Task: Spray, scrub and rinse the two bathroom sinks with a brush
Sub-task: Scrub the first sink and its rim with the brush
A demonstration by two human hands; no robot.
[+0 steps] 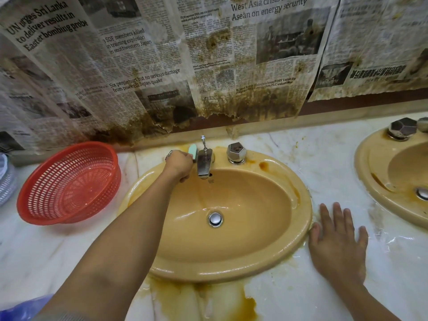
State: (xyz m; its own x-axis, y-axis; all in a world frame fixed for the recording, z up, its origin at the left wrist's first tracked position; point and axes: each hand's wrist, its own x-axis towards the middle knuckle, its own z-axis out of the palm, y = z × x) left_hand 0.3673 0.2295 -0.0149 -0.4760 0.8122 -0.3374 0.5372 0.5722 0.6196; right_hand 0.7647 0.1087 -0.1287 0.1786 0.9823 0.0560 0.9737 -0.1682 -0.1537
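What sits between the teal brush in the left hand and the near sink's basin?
Nothing visible. The left hand holds the teal brush at the back rim, just left of the spout; the basin below holds only its drain plug.

Left hand [179, 164] fisted, right hand [339, 242] flat.

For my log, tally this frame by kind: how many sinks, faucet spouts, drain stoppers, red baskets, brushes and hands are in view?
Sinks: 2
Faucet spouts: 1
Drain stoppers: 2
Red baskets: 1
Brushes: 1
Left hand and right hand: 2
Total: 9
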